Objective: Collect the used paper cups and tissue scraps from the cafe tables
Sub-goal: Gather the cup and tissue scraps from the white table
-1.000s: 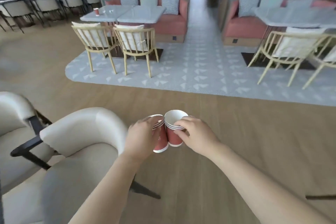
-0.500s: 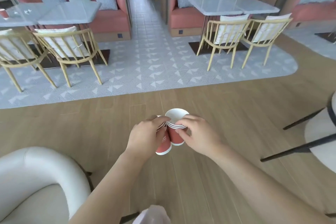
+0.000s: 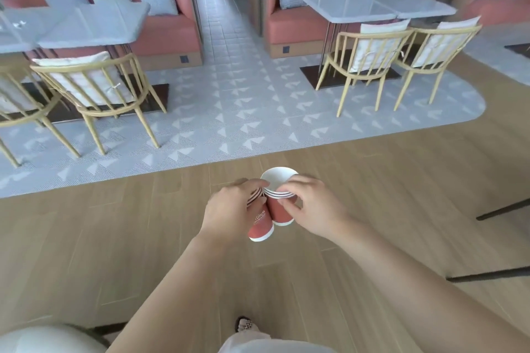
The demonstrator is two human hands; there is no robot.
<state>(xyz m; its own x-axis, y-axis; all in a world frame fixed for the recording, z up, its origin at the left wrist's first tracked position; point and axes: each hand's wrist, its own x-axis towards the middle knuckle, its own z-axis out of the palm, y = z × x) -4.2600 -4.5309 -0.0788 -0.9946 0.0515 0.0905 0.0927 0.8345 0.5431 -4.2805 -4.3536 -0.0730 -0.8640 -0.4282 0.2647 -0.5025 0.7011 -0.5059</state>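
Little has shifted: both stacks stay touching above the wooden floor. Palm down, the left hand wraps its grip round the left cup stack; the right hand pinches the right cup stack at its rim.

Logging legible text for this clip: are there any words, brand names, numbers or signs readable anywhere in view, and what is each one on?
White lettering in two short lines on the side of the left cups, gripped by the left hand: too blurred and partly hidden to read.
Right cups, held by the right hand: no print shows, only stripes at the rims.
Elsewhere: no text, number or sign shows.
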